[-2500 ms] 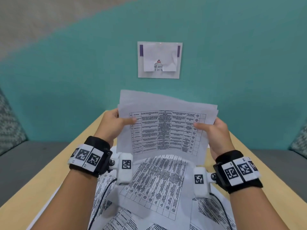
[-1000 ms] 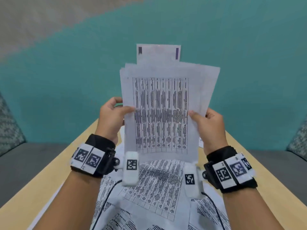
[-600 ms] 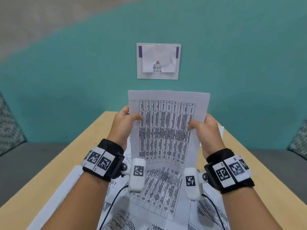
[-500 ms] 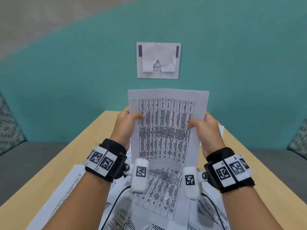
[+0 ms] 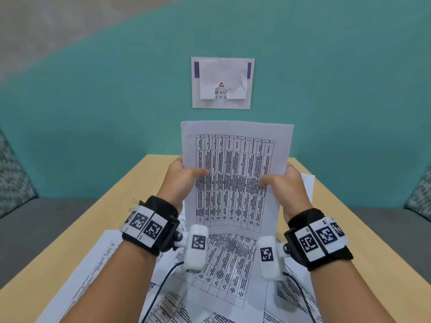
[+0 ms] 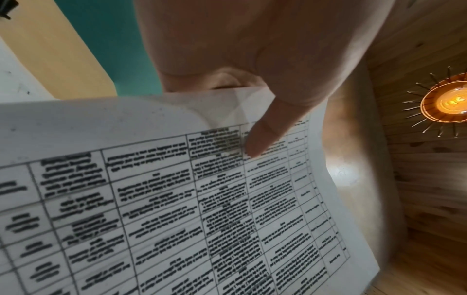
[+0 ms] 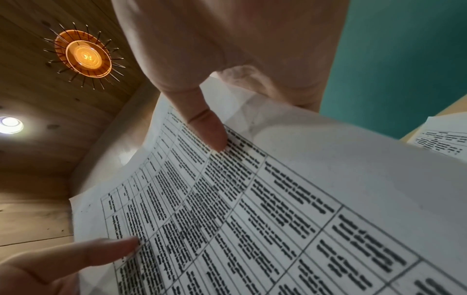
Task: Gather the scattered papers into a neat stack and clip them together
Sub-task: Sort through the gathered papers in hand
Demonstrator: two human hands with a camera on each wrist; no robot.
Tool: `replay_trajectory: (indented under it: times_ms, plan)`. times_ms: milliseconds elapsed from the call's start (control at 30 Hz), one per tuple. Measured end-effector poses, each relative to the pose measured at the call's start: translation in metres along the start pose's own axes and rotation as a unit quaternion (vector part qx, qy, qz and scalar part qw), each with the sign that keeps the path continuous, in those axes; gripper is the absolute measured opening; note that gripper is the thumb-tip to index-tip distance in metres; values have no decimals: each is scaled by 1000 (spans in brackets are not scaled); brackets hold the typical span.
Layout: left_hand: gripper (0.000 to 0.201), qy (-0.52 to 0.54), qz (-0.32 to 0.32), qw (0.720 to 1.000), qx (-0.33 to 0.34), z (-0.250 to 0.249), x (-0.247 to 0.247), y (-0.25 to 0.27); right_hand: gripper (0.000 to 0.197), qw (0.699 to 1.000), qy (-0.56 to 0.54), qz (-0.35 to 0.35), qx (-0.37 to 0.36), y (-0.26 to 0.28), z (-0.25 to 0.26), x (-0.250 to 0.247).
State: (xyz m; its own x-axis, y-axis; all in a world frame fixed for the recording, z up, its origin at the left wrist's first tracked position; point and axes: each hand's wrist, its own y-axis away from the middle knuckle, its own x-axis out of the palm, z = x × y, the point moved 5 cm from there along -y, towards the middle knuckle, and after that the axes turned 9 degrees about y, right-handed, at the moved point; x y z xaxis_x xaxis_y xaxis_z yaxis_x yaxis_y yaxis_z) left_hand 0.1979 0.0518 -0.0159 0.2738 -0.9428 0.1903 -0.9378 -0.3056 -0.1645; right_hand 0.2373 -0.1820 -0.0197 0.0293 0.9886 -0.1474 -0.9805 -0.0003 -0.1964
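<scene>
Left hand (image 5: pixel 180 180): grips the left edge of the held stack of papers (image 5: pixel 235 178), thumb laid flat across the printed front, fingers behind the sheets. Left wrist view confirms the thumb pressing on the table print, paper edge tucked into the crook of the hand.

Right hand (image 5: pixel 285 185): grips the right edge of the same stack, thumb on the front, fingers behind. Right wrist view shows the thumb tip on the print; the other hand's thumb shows at the far edge.

Stack: held upright above the table (image 5: pixel 140 180), portrait way up, printed grid facing the person, lower part bowed slightly toward them. Top and side edges look aligned; sheet count cannot be told.

Loose papers (image 5: pixel 224 264): several printed sheets lie overlapped and askew on the wooden table under and in front of the wrists; one more sheet (image 5: pixel 307 185) lies behind the right hand.

Clips (image 5: pixel 136 202): small metal clips on the table, just beyond the left wristband.

Beyond: teal wall with a taped notice (image 5: pixel 222 82); grey seats on both sides.
</scene>
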Motion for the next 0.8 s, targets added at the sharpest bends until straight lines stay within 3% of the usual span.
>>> replay_trajectory:
  times_ms: [200, 333, 467, 533, 633, 700, 800]
  plan:
    - [39, -58, -3, 998, -27, 9, -3, 1, 41, 1000, 27, -1, 7, -1, -9, 3]
    - [27, -69, -19, 997, 14, -12, -9, 4, 39, 1000, 23, 4, -21, -1, 8, 0]
    - [30, -20, -64, 997, 33, -25, -29, 12, 30, 999, 13, 33, -34, 4, 27, -5]
    - [37, 3, -79, 997, -7, -16, -44, 22, 25, 998, 32, 21, -41, 6, 38, -12]
    - [44, 40, -89, 988, -116, 11, -67, 49, 18, 996, 69, 3, -56, 15, 53, -19]
    - [34, 47, -109, 979, -168, 24, -79, 69, 15, 995, 90, 9, -49, 21, 52, -13]
    - [9, 68, -122, 965, -223, 38, -88, 87, 18, 983, 159, 85, 21, 29, 31, 10]
